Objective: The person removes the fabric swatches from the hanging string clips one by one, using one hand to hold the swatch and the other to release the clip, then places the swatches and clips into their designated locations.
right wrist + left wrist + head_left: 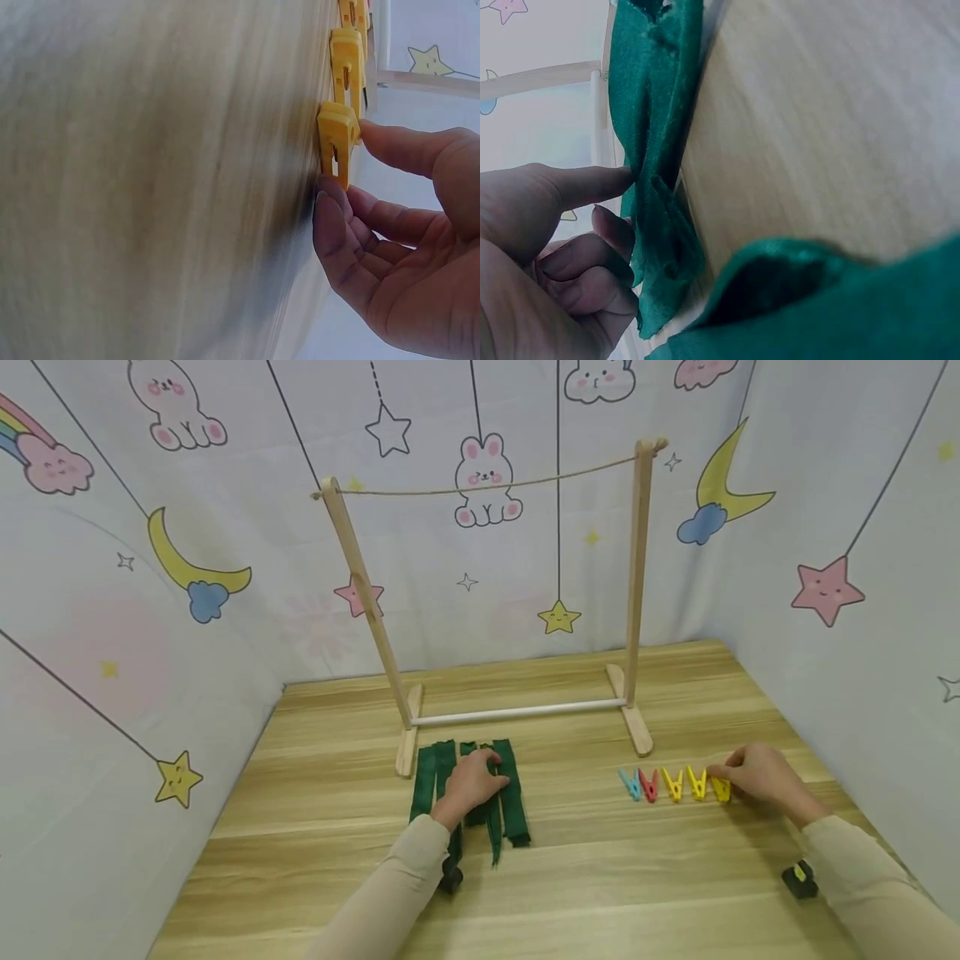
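My left hand [474, 781] reaches over a row of dark green cloth strips [515, 802] on the wooden table. In the left wrist view its thumb and curled fingers meet one green strip [656, 112], which is gathered narrow at the fingertips; the hand partly hides the grip. At the right end of a row of clothespins, my right hand [765, 774] pinches a yellow clothespin [339, 139] between thumb and fingers. To its left stand more yellow clothespins [697, 783], a red clothespin [649, 786] and a light blue clothespin [630, 784].
Behind the strips stands a wooden frame [637, 585] with a string [420, 493] across its top and a white bar [517, 712] near its base. A small black object with yellow [799, 880] lies by the right forearm. Printed curtains enclose the table [600, 877].
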The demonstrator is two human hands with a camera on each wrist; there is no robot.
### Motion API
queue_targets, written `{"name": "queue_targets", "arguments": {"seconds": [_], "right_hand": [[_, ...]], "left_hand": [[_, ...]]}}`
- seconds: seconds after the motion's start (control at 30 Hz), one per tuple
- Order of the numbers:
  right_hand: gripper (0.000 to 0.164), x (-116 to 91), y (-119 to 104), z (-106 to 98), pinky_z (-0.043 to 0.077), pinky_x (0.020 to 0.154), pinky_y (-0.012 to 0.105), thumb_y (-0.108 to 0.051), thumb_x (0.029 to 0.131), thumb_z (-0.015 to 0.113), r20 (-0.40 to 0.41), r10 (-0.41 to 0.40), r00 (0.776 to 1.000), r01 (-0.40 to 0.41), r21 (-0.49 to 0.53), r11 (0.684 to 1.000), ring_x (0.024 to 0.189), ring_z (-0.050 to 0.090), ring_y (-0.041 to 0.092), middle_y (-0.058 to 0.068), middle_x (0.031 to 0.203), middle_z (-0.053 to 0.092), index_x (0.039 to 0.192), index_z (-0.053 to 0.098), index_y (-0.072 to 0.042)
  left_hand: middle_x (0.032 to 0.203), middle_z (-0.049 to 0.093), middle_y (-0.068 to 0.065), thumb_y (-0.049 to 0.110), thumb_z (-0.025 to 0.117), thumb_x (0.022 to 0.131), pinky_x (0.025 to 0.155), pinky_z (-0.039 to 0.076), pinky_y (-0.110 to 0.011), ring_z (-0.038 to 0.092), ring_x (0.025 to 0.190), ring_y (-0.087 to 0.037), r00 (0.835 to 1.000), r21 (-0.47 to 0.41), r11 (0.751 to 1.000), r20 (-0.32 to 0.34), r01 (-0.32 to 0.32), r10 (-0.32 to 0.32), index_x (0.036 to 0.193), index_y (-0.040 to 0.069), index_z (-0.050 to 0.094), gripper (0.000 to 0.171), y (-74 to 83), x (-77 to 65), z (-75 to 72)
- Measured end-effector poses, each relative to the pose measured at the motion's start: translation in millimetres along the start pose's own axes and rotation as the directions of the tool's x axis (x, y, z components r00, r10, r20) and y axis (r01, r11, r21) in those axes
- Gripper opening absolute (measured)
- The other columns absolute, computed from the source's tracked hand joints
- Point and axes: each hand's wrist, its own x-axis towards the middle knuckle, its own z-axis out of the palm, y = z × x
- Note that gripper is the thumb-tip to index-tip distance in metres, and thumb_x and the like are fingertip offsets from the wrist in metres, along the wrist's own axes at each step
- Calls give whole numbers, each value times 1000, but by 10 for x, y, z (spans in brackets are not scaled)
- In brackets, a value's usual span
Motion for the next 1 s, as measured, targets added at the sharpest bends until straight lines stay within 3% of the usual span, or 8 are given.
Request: {"name": "queue_targets", "arguments": {"seconds": [0.23,0.43,1.0], "right_hand": [[39,-24,3,0,38,48,28,-32,96,67,-5,-9,1000,9,-5,1000,49,48,12,-3,52,53,66,64,-7],[38,-21,14,-16,41,51,31,-33,96,67,-6,-18,1000,18,-1,1000,53,51,14,-1,55,57,75,68,-2],[38,-41,21,6,45,56,33,-30,93,70,-29,-22,999,22,-12,1000,59,56,15,-1,62,61,88,70,8]], "left_hand": [[129,62,-17,26,78,89,70,52,-44,64,91,-31,999,-23,1000,45,-13,14,126,8,65,43,-6,-21,-28],[132,59,-17,32,85,82,86,51,-51,59,113,-37,994,-34,999,107,5,-1,133,8,59,62,-6,-9,-62],[132,59,-18,28,88,79,90,49,-52,58,115,-37,990,-28,999,137,17,-13,134,7,57,67,12,-31,-58]]}}
